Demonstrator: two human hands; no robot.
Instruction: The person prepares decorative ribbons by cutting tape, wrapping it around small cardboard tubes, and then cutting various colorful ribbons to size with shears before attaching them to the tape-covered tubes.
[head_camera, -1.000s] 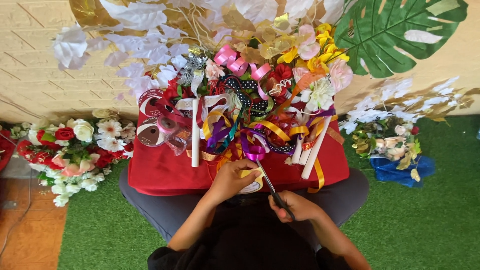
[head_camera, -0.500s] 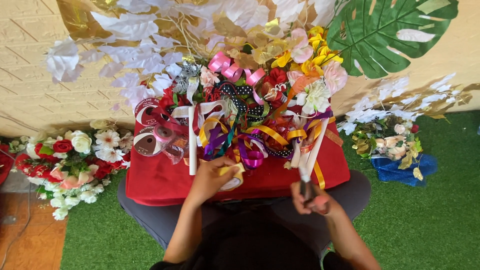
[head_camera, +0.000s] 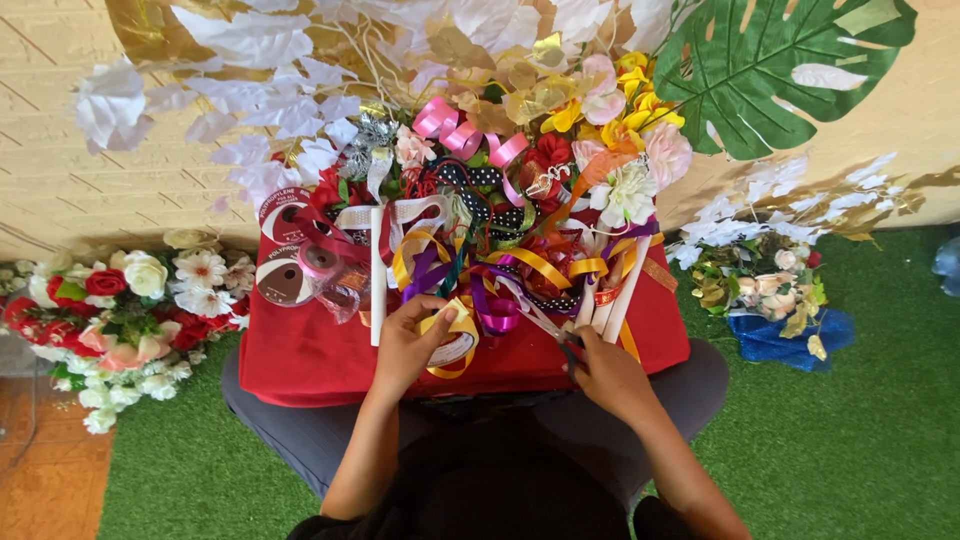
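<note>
left hand (head_camera: 405, 345) gripping the yellow ribbon roll (head_camera: 450, 340) at center frame | right hand (head_camera: 610, 375), low a half-second back, is now bringing closed-gripped scissors (head_camera: 555, 335) up toward the ribbon | looks like cutting's starting

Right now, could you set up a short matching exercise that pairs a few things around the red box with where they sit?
Things:
1. left hand
2. right hand
3. big green leaf
4. blue wrapping

Places:
A. top right, against the wall
B. on the grass mat, right of the red box
C. on the scissors
D. on the yellow ribbon roll

Pairs: 1-D, 2-C, 3-A, 4-B
</note>
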